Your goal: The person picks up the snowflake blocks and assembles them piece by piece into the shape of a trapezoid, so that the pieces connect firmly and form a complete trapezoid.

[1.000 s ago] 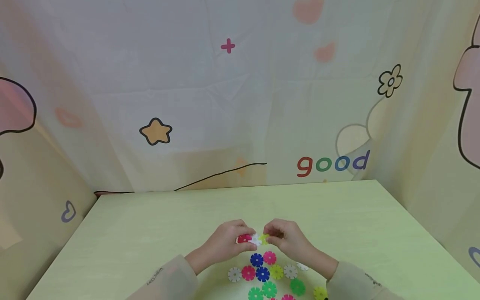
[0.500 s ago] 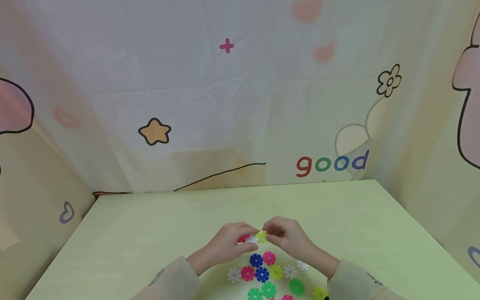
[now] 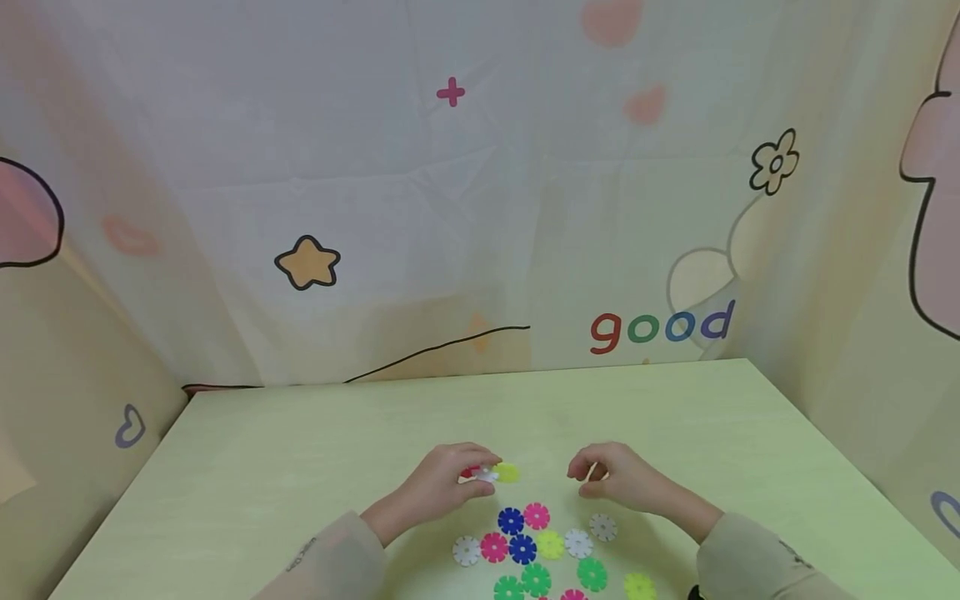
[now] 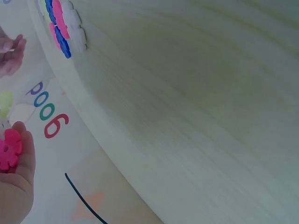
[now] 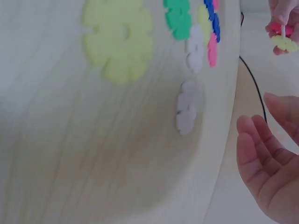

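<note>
My left hand (image 3: 437, 486) grips a short chain of joined plastic snowflake discs above the table. The chain has a pink-red disc (image 4: 10, 149) between the fingers, a white disc (image 3: 486, 474) in the middle and a yellow disc (image 3: 508, 472) at its free end. Apart from the chain, to its right, my right hand (image 3: 618, 479) hangs in the air with nothing in its loosely curled fingers. In the right wrist view its thumb and fingertips stand apart. Below both hands lie loose discs, including a blue disc (image 3: 511, 521) and a pink disc (image 3: 536, 516).
More loose discs lie toward the near edge: a green disc (image 3: 592, 574), a yellow one (image 3: 640, 587) and white ones such as the white disc (image 3: 603, 527). The pale table (image 3: 337, 442) meets a printed cloth backdrop (image 3: 420, 250) behind and at both sides.
The right hand has let go of the yellow disc and moved right, away from the chain. The left hand has shifted slightly left, with the yellow disc now on the chain's end.
</note>
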Demonstrator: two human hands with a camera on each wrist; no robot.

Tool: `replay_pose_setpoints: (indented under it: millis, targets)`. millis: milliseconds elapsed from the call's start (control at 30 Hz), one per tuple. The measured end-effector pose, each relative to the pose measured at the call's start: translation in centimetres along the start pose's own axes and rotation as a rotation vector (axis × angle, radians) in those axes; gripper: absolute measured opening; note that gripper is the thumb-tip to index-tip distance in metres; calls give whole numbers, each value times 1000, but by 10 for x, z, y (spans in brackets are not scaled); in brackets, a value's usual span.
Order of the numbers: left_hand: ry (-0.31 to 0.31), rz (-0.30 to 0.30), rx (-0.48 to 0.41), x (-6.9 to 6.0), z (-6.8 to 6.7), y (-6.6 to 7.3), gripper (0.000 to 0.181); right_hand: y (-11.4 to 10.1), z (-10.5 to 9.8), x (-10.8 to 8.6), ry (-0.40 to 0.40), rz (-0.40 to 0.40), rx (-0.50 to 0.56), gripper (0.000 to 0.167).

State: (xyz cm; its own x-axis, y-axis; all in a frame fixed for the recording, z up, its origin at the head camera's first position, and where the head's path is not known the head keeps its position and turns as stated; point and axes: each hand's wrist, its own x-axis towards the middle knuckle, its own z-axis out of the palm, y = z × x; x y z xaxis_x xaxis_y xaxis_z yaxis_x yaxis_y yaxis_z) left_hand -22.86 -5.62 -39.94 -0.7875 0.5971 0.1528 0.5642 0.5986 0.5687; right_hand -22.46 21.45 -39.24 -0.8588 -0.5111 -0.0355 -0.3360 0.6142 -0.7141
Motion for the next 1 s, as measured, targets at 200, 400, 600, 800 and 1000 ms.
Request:
replay_pose_setpoints:
  millis: [200, 400, 600, 800, 1000]
  targets:
    - [1, 7, 23, -1, 0, -2, 35, 12, -2, -11, -105, 77, 70, 12]
    - [-9, -7, 27, -2, 0, -5, 36, 19, 2, -27, -209, 61, 159, 11]
    - [-11, 4, 26, -2, 1, -6, 36, 18, 13, -36, -267, 49, 190, 11]
    - [-14, 7, 21, -3, 0, -4, 37, 14, 24, -38, -319, 79, 192, 15]
    - [-19, 18, 22, -2, 1, -5, 36, 12, 30, -37, -337, 98, 132, 20]
